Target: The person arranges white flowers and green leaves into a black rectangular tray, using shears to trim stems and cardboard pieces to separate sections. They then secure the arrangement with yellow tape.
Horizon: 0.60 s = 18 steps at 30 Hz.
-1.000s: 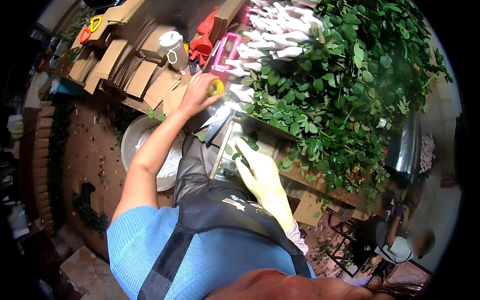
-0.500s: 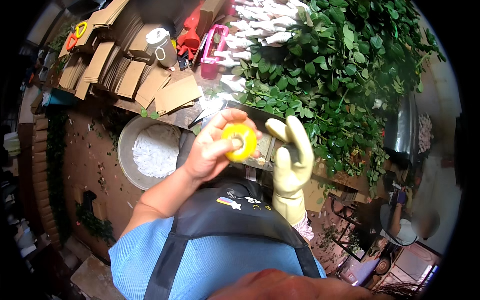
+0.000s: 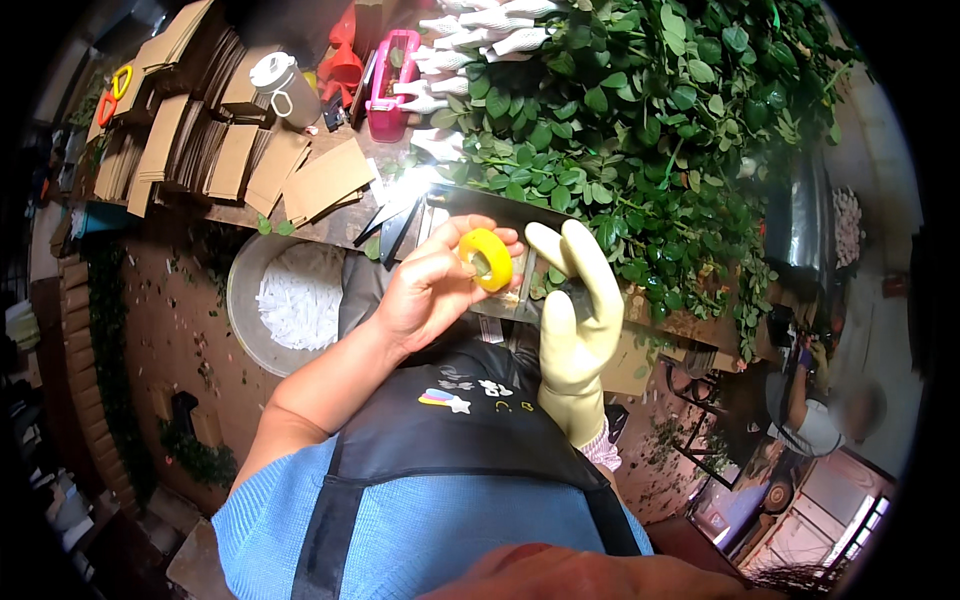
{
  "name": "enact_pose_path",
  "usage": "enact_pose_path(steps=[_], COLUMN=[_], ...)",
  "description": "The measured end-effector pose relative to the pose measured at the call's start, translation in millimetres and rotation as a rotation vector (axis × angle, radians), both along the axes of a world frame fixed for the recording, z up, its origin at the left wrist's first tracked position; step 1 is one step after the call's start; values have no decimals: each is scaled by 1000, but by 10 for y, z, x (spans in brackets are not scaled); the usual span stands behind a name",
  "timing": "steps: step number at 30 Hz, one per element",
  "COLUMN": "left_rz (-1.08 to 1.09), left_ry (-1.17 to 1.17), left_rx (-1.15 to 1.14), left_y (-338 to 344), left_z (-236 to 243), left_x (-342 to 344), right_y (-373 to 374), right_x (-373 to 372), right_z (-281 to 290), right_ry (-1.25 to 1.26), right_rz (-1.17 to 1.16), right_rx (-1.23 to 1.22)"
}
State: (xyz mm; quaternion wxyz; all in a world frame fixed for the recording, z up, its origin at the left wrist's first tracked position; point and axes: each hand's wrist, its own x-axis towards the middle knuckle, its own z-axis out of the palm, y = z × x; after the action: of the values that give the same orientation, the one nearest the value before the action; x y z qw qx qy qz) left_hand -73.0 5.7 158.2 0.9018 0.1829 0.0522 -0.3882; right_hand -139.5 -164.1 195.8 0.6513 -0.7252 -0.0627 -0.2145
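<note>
A roll of yellow tape point(image 3: 499, 262) sits in my bare left hand point(image 3: 422, 290), with the thumb near its hole and the fingers behind it. To its right my right hand point(image 3: 580, 330) is raised in a pale yellow rubber glove. Its fingers are apart and nothing shows between them. Both hands are in front of my black apron point(image 3: 450, 440), near the bench edge. Behind the left hand a shallow metal tray point(image 3: 500, 205) lies on the bench. Beside it are dark pointed blades point(image 3: 397, 225), partly hidden.
Leafy green stems point(image 3: 640, 150) with white net-sleeved heads point(image 3: 500, 40) cover the bench's right. Cardboard pieces point(image 3: 325, 180), a lidded bottle point(image 3: 290, 95) and a pink basket point(image 3: 388, 115) stand left. A bucket point(image 3: 240, 300) of white strips is below. Another person point(image 3: 800, 420) is at far right.
The tape roll has turned in my left hand, showing more of its side, and its thumb has pulled back from the hole. The bench has shifted left in view.
</note>
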Motion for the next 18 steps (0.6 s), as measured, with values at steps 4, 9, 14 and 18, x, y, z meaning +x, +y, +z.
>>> enact_pose_path(steps=[4, 9, 14, 18], left_rz=[-120, -97, -94, -403], left_ry=[-234, -407, -391, -76], left_rx=[220, 423, 406, 232], left_y=[-56, 15, -59, -90], left_z=[56, 17, -184, -74], left_x=[-33, -42, -111, -112], right_y=[49, -70, -149, -123], right_x=[207, 295, 175, 102], right_z=[122, -38, -238, -395], right_ry=[-123, -99, 57, 35], right_rz=[65, 2, 135, 61], right_rx=[-471, -764, -516, 1])
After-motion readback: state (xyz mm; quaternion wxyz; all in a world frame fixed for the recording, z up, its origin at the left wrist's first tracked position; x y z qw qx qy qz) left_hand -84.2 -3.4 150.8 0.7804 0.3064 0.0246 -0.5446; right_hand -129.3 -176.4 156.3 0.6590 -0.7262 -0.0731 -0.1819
